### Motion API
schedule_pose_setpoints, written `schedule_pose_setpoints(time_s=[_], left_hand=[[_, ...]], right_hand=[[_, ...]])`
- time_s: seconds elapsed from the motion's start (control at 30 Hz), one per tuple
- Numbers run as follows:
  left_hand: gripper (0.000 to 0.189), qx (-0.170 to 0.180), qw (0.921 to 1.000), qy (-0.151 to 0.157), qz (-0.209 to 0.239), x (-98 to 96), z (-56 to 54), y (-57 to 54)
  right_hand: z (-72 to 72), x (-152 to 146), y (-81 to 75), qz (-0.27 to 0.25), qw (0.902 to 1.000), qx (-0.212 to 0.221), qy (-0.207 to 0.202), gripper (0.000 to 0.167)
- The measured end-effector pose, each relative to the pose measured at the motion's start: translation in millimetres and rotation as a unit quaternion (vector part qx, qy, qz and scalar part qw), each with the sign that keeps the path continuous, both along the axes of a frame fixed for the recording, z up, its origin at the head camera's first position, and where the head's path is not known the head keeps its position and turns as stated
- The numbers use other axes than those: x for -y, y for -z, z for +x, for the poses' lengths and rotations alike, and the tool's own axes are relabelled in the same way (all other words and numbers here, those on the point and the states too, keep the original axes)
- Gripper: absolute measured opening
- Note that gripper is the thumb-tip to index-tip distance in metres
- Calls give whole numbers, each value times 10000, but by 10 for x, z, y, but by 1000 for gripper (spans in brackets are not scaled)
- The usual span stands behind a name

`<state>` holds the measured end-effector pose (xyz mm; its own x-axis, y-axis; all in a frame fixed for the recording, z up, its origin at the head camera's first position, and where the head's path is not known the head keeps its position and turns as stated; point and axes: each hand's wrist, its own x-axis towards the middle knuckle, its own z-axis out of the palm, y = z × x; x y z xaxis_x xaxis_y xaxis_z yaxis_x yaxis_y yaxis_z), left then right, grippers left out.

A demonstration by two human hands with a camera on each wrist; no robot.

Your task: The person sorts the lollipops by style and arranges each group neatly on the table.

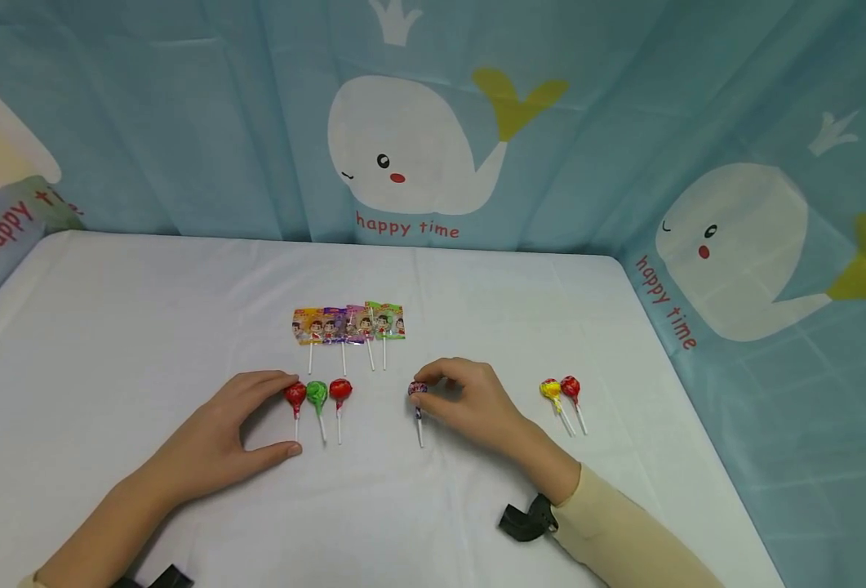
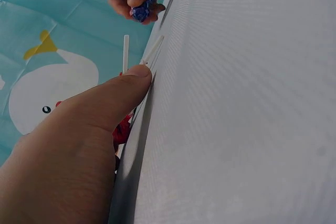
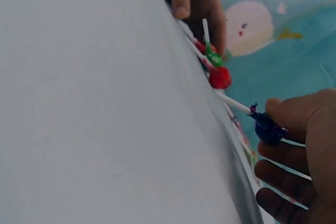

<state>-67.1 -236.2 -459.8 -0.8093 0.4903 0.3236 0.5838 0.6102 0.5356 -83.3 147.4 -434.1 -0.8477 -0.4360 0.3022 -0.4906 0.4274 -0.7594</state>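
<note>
Between thumb and index finger, my right hand (image 1: 469,402) pinches a dark blue-purple lollipop (image 3: 269,130) by its wrapped head, the white stick pointing toward me. My left hand (image 1: 237,425) rests on the table at the left end of a row, its fingertips at the head of a red lollipop (image 1: 295,395) and its thumb near the stick's end. Beside that one lie a green lollipop (image 1: 317,394) and another red lollipop (image 1: 340,390), sticks toward me. In the left wrist view, my left thumb (image 2: 113,95) covers part of the row.
Behind the row lie several flat lollipops in printed wrappers (image 1: 348,324), overlapping side by side. To the right of my right hand are a yellow lollipop (image 1: 550,389) and a red lollipop (image 1: 570,386). A white cloth (image 1: 433,523) covers the table; a blue whale-print curtain (image 1: 256,122) hangs behind.
</note>
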Motion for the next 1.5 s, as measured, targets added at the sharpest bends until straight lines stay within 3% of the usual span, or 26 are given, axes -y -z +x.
schedule_pose_setpoints(time_s=[0.7, 1.1, 1.5], left_hand=[[86, -32, 9999, -33, -155, 1, 13, -26], [87, -76, 9998, 0, -160, 7, -12, -21], [86, 33, 9999, -72, -153, 2, 11, -17]], right_hand=[[-183, 563, 84, 323, 9994, -111, -50, 15], [-221, 678, 100, 794, 9962, -311, 149, 18], [-217, 667, 130, 862, 9945, -589, 78, 21]])
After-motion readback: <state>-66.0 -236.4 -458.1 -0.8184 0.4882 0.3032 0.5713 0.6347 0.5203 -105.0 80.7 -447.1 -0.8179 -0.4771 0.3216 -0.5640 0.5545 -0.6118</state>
